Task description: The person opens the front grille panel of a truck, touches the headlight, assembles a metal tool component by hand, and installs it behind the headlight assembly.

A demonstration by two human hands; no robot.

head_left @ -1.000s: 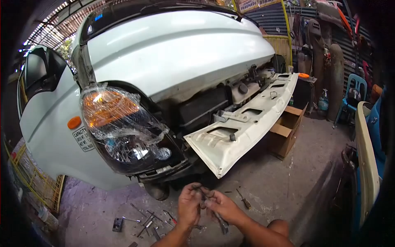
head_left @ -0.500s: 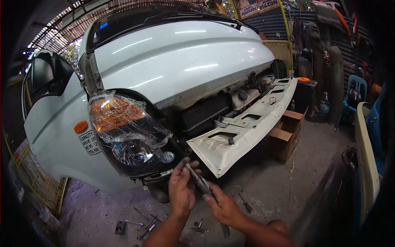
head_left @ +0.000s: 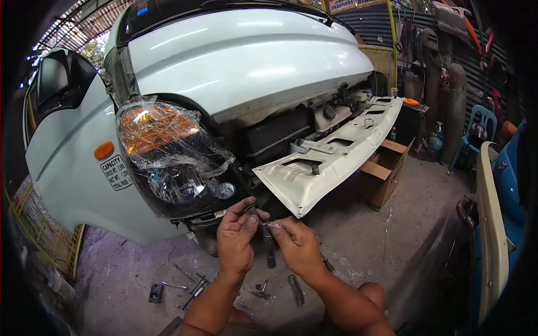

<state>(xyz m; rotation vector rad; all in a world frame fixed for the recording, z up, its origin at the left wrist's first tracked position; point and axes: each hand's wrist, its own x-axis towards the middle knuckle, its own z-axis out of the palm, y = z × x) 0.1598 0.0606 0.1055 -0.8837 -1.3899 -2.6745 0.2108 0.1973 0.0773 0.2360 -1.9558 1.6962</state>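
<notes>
In front of the van's lower corner, my left hand point(head_left: 236, 238) is closed around the upper end of a dark-handled metal tool point(head_left: 270, 255). The handle hangs down between my hands. My right hand point(head_left: 300, 243) is closed in a pinch beside it, with a small shiny piece point(head_left: 273, 225) at its fingertips. Whether that piece joins the tool, I cannot tell. Just above is the headlight point(head_left: 174, 162), wrapped in clear plastic film. A cream metal panel point(head_left: 330, 162) juts out from the van front, its near corner just above my right hand.
On the concrete floor lie several hand tools point(head_left: 199, 288), a black block point(head_left: 156, 293) and a dark strip point(head_left: 295, 290). An open cardboard box point(head_left: 381, 179) stands under the panel. To the right are a cream body part point(head_left: 493, 224) and a blue chair point(head_left: 481, 126).
My right hand has shifted from the tool's handle to a pinch near its upper end. The handle now hangs more upright, and the camera view has tilted down slightly.
</notes>
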